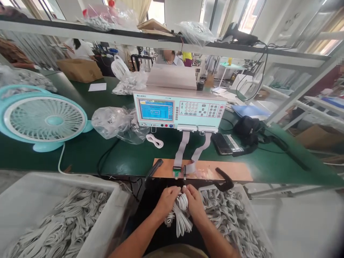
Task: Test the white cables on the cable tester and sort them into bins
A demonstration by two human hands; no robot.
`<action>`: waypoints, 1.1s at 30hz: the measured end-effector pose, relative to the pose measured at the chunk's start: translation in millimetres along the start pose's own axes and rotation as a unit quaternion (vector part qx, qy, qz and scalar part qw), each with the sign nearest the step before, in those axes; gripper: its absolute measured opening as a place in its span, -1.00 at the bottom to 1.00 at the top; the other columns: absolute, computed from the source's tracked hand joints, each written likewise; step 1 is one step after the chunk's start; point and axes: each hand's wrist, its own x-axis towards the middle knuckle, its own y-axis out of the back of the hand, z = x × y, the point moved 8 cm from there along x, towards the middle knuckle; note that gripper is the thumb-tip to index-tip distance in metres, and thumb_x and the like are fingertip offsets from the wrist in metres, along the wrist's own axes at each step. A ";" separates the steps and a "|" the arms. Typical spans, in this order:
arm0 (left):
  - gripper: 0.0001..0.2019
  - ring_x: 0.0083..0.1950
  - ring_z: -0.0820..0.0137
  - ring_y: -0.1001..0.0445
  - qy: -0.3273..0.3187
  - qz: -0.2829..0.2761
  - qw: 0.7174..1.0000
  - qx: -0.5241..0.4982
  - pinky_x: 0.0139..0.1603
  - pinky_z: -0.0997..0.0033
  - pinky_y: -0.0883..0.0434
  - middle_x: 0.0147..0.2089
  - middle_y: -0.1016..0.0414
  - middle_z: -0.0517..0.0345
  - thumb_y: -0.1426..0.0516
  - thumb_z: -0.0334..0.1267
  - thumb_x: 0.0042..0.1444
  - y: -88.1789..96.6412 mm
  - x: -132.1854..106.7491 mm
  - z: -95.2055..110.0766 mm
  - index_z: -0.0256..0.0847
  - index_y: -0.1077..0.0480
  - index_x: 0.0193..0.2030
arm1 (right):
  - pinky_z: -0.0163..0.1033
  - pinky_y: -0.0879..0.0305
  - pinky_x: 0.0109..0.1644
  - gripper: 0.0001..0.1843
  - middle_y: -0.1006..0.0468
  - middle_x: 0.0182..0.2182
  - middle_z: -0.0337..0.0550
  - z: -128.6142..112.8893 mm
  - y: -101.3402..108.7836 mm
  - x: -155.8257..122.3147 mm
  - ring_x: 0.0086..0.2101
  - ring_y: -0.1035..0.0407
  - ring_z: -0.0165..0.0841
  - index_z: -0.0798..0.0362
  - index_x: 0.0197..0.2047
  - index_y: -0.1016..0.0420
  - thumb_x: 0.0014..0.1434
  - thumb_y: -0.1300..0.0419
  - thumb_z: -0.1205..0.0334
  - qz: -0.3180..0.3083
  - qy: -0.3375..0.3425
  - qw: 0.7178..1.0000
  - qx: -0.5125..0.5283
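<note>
Both hands meet over my lap, just below the front edge of the green bench. My left hand (pixel 170 199) has its fingers closed around one end of a bundled white cable (pixel 182 216). Close beside it, my right hand (pixel 192 198) pinches the cable's other end. The coiled loops hang down between the two hands. Right above the fingertips, a small green circuit board with a connector (pixel 176 173) and a dark connector (pixel 185 171) sit at the ends of grey ribbon cables (pixel 182 148). The ribbons run up to a cable tester (pixel 180 110) with a lit blue screen.
Bins of bundled cables stand at left (pixel 80 215) and right (pixel 228 215). A copper-coloured board (pixel 236 171) lies along the bench edge, with black clamps (pixel 224 179). A turquoise fan (pixel 51 120), bagged cables (pixel 111 122), a phone (pixel 221 144) and one loose cable bundle (pixel 155 141) lie on the bench.
</note>
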 end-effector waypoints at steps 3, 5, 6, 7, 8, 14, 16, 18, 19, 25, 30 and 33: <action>-0.60 -0.51 0.50 -0.12 -0.014 0.012 1.000 0.021 -0.47 0.52 -0.09 -0.59 -0.18 0.28 -0.07 0.05 0.03 -0.9 -1.7 6.6 -0.29 -0.32 -0.55 | -0.34 -0.02 -0.49 -0.63 -0.23 -0.63 -0.34 3.0 2.7 -1.7 -0.59 -0.05 -0.46 0.07 -0.51 -0.31 0.05 -0.17 -0.07 -0.011 -0.001 1.000 0.016; -0.59 -0.50 0.49 -0.13 -0.029 0.020 0.999 0.040 -0.47 0.51 -0.10 -0.58 -0.19 0.26 -0.06 0.05 0.04 -0.6 -0.5 12.5 -0.29 -0.33 -0.55 | -0.34 -0.02 -0.49 -0.64 -0.24 -0.62 -0.33 0.5 4.3 0.2 -0.58 -0.05 -0.45 0.07 -0.50 -0.32 0.06 -0.17 -0.07 -0.012 0.008 1.000 0.015; -0.60 -0.50 0.49 -0.13 -0.035 0.023 0.998 0.047 -0.47 0.52 -0.10 -0.58 -0.19 0.26 -0.06 0.04 0.05 -0.4 0.2 14.8 -0.29 -0.33 -0.55 | -0.33 -0.02 -0.49 -0.64 -0.25 -0.62 -0.32 -1.5 4.6 1.7 -0.58 -0.06 -0.45 0.07 -0.50 -0.32 0.07 -0.17 -0.06 -0.012 0.015 1.000 0.011; -0.60 -0.49 0.49 -0.13 -0.039 0.026 0.998 0.051 -0.47 0.52 -0.10 -0.58 -0.19 0.25 -0.06 0.03 0.05 0.2 0.8 16.4 -0.29 -0.33 -0.55 | -0.33 -0.03 -0.48 -0.64 -0.25 -0.61 -0.32 -3.6 4.6 3.3 -0.57 -0.06 -0.44 0.07 -0.51 -0.33 0.07 -0.17 -0.05 -0.011 0.021 1.000 0.006; -0.61 -0.49 0.49 -0.13 -0.042 0.027 0.997 0.052 -0.47 0.52 -0.10 -0.57 -0.20 0.25 -0.07 0.02 0.06 0.8 1.2 17.2 -0.29 -0.33 -0.56 | -0.33 -0.04 -0.46 -0.65 -0.26 -0.61 -0.31 -5.7 4.3 4.9 -0.56 -0.08 -0.43 0.07 -0.51 -0.33 0.08 -0.17 -0.05 -0.009 0.027 1.000 0.000; -0.67 -0.47 0.49 -0.17 -0.043 0.019 0.998 0.031 -0.44 0.53 -0.14 -0.55 -0.26 0.26 -0.10 -0.04 0.05 3.8 0.8 15.8 -0.29 -0.35 -0.52 | -0.30 -0.09 -0.38 -0.68 -0.30 -0.57 -0.28 -14.7 0.1 9.2 -0.51 -0.12 -0.41 0.09 -0.48 -0.36 0.11 -0.15 0.00 -0.003 0.056 0.998 -0.018; -0.68 -0.47 0.49 -0.19 -0.046 0.016 0.999 0.024 -0.43 0.53 -0.15 -0.55 -0.27 0.27 -0.09 -0.05 0.06 4.3 0.4 15.9 -0.29 -0.35 -0.50 | -0.30 -0.09 -0.38 -0.69 -0.30 -0.57 -0.28 -15.6 0.5 8.4 -0.51 -0.12 -0.42 0.09 -0.47 -0.36 0.12 -0.14 0.01 0.002 0.059 0.998 -0.027; -0.69 -0.48 0.49 -0.18 -0.050 0.014 0.998 0.020 -0.43 0.53 -0.14 -0.56 -0.26 0.28 -0.09 -0.05 0.06 4.7 0.3 15.8 -0.28 -0.34 -0.51 | -0.31 -0.08 -0.40 -0.69 -0.29 -0.58 -0.29 -15.0 1.6 7.5 -0.52 -0.11 -0.42 0.09 -0.48 -0.35 0.12 -0.14 0.02 0.007 0.060 0.998 -0.036; -0.69 -0.49 0.50 -0.18 -0.051 0.013 0.998 0.018 -0.43 0.53 -0.14 -0.56 -0.25 0.28 -0.09 -0.06 0.06 4.8 0.5 15.5 -0.27 -0.33 -0.52 | -0.31 -0.08 -0.40 -0.69 -0.28 -0.58 -0.30 -14.1 2.1 7.3 -0.52 -0.10 -0.42 0.08 -0.48 -0.35 0.13 -0.14 0.02 0.008 0.060 0.997 -0.040; -0.70 -0.49 0.50 -0.18 -0.052 -0.004 0.999 0.006 -0.42 0.53 -0.15 -0.56 -0.24 0.28 -0.10 -0.07 0.06 3.8 2.1 12.3 -0.28 -0.33 -0.52 | -0.32 -0.09 -0.40 -0.70 -0.28 -0.58 -0.30 -5.7 5.1 11.0 -0.53 -0.11 -0.43 0.08 -0.47 -0.36 0.11 -0.15 0.02 0.009 0.052 0.998 -0.028; -0.69 -0.49 0.49 -0.20 -0.040 -0.009 0.999 -0.002 -0.43 0.53 -0.17 -0.55 -0.28 0.25 -0.11 -0.05 0.04 5.4 3.3 11.4 -0.29 -0.36 -0.51 | -0.34 -0.07 -0.45 -0.69 -0.28 -0.61 -0.31 -5.4 5.8 12.9 -0.56 -0.08 -0.46 0.12 -0.49 -0.39 0.04 -0.23 0.02 0.023 0.018 1.000 0.006; -0.67 -0.49 0.49 -0.20 -0.034 0.002 0.999 0.000 -0.44 0.54 -0.16 -0.55 -0.28 0.24 -0.11 -0.03 0.04 8.6 4.3 12.6 -0.28 -0.35 -0.53 | -0.34 -0.07 -0.46 -0.69 -0.30 -0.62 -0.31 -1.6 2.8 13.2 -0.57 -0.10 -0.47 0.12 -0.49 -0.40 -0.01 -0.27 0.02 0.027 -0.025 0.997 0.073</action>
